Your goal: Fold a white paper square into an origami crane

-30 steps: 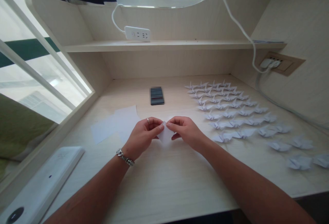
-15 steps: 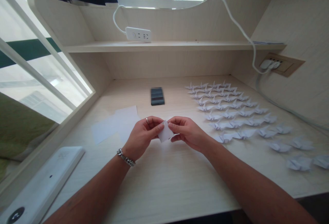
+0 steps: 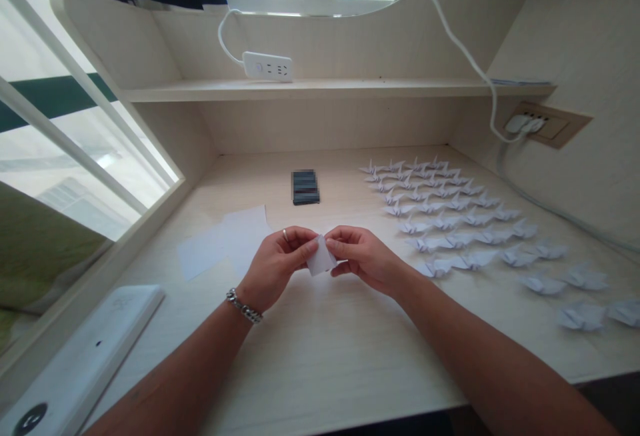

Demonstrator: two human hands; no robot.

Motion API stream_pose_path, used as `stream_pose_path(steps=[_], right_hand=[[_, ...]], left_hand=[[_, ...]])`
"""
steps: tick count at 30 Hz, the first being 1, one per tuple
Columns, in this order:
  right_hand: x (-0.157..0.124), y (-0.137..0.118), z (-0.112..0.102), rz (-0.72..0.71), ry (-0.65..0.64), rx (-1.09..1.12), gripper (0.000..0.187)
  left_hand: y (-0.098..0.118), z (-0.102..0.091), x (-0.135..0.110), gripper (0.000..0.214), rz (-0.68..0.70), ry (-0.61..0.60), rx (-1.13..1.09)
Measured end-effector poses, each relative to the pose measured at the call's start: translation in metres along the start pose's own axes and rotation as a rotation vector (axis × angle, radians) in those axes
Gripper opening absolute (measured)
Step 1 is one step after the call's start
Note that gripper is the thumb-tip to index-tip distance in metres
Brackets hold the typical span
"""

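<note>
Both hands hold one small folded piece of white paper (image 3: pixel 320 259) just above the pale wooden desk (image 3: pixel 320 343). My left hand (image 3: pixel 277 264), with a ring and a chain bracelet, pinches its left edge. My right hand (image 3: pixel 364 257) pinches its top right edge, fingers curled. Flat white paper sheets (image 3: pixel 223 244) lie on the desk just left of my left hand. Rows of several finished white paper cranes (image 3: pixel 450 213) spread over the desk to the right of my right hand.
A dark blurred object (image 3: pixel 305 187) lies behind the hands. A white power strip (image 3: pixel 267 66) sits on the shelf, its cable running to a wall socket (image 3: pixel 530 123) at right. A white flat device (image 3: pixel 85 356) lies at the front left, beside a window.
The folded paper has shifted slightly between my fingers, its lower flap drawn up and smaller. Both hands stay in nearly the same place.
</note>
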State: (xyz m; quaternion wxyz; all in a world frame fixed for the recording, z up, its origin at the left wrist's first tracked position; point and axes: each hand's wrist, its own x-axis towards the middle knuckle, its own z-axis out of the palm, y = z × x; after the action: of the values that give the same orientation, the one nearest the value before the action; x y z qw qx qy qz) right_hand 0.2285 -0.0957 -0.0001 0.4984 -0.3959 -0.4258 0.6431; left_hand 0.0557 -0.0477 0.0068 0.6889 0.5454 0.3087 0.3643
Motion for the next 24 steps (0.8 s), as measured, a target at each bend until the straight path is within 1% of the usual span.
stream_pose_path(steps=[7,9,11,13,16,19,21,24], right_hand=[[-0.001,-0.001,0.000,0.009,-0.013,0.013,0.027],[0.000,0.001,0.001,-0.009,0.001,-0.015,0.026],[0.002,0.004,0.003,-0.069,0.050,-0.099,0.023],[0.003,0.009,0.005,-0.158,0.111,-0.229,0.021],[0.003,0.013,0.007,-0.266,0.147,-0.395,0.023],[0.002,0.013,0.007,-0.311,0.177,-0.484,0.026],[0.001,0.012,0.007,-0.322,0.203,-0.510,0.024],[0.002,0.012,0.007,-0.346,0.259,-0.539,0.017]], left_hand=[[0.001,0.000,-0.001,0.022,-0.013,-0.005,-0.021],[0.001,0.000,-0.001,0.022,-0.014,-0.002,-0.005],[0.001,0.000,0.000,0.022,-0.005,0.011,0.043],[0.002,0.000,0.001,0.023,0.015,0.037,0.128],[0.003,0.000,0.002,0.026,0.046,0.079,0.231],[0.002,0.000,0.002,0.030,0.050,0.116,0.262],[0.002,0.000,0.002,0.034,0.044,0.137,0.277],[0.000,-0.001,0.002,0.036,0.108,0.204,0.336]])
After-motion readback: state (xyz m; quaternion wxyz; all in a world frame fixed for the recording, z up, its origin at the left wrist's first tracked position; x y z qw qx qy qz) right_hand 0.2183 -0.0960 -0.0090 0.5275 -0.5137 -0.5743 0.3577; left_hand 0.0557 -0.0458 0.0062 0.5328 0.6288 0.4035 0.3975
